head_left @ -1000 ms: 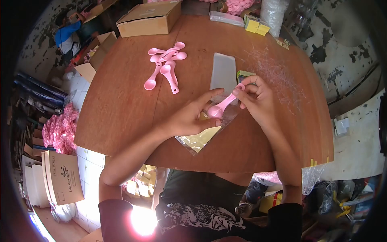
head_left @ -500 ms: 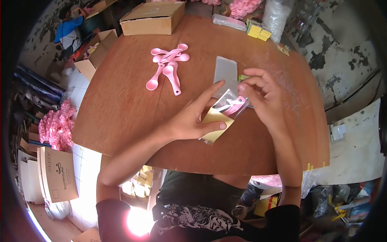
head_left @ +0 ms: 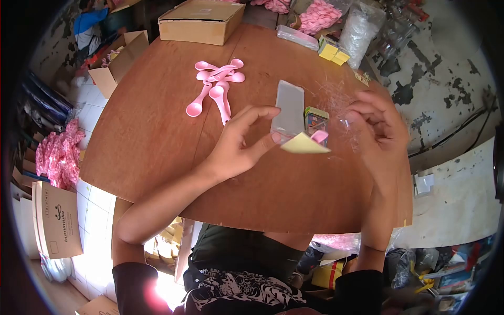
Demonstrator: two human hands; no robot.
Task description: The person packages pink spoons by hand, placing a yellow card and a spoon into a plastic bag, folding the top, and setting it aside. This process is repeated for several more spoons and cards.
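Observation:
My left hand [head_left: 241,142] pinches a small clear plastic packet between thumb and fingers. Inside the packet are a pale yellow card [head_left: 304,144] and a pink measuring spoon [head_left: 319,136], only partly visible. To the right, my right hand [head_left: 380,123] is raised with thumb and fingers pinched together; a thin clear plastic strip [head_left: 345,122] seems to glint at its fingertips. Behind the packet lie a stack of clear plastic bags [head_left: 290,102] and a small stack of printed cards [head_left: 316,116]. Several pink measuring spoons [head_left: 216,92] are heaped left of the bags.
Thin plastic scraps [head_left: 336,100] lie on the brown table [head_left: 157,136]. A cardboard box [head_left: 202,22], a clear case [head_left: 297,37], yellow card stacks [head_left: 333,51] and a plastic-wrapped roll [head_left: 361,34] stand along the far edge. Another person [head_left: 90,29] is at the upper left.
My right hand has moved away from the packet to the right. The packet has tilted in my left hand and now lies more sideways. The camera view has shifted slightly.

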